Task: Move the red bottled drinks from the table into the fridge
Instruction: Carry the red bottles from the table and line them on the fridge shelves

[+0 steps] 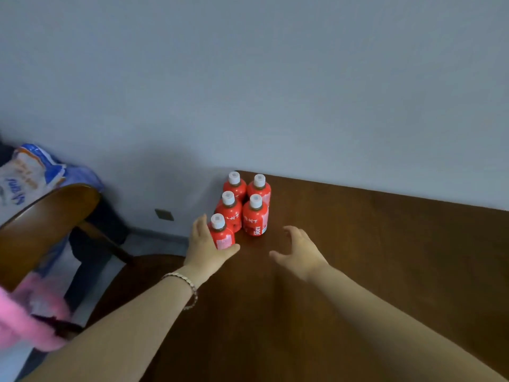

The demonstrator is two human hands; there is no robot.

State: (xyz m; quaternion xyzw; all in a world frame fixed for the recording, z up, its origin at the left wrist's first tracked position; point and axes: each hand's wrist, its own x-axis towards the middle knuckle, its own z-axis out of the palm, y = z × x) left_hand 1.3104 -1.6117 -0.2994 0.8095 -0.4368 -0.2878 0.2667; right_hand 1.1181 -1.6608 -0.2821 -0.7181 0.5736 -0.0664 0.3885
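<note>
Several red juice bottles with white caps stand in a cluster at the far left corner of the dark wooden table (358, 257). My left hand (205, 244) is wrapped around the nearest bottle (221, 234), which still rests on the table. Behind it stand a second bottle (229, 210), a "JUICE"-labelled bottle (255, 216) and two more bottles (248, 186) by the wall. My right hand (298, 250) hovers with spread fingers just to the right of the labelled bottle, holding nothing. No fridge is in view.
A grey wall (275, 92) backs the table. To the left stands a wooden chair (46, 224) with a blue-and-white plastic package (24, 172) behind it. A pink cloth (30, 318) lies at the lower left. A wall socket (164, 215) sits low on the wall.
</note>
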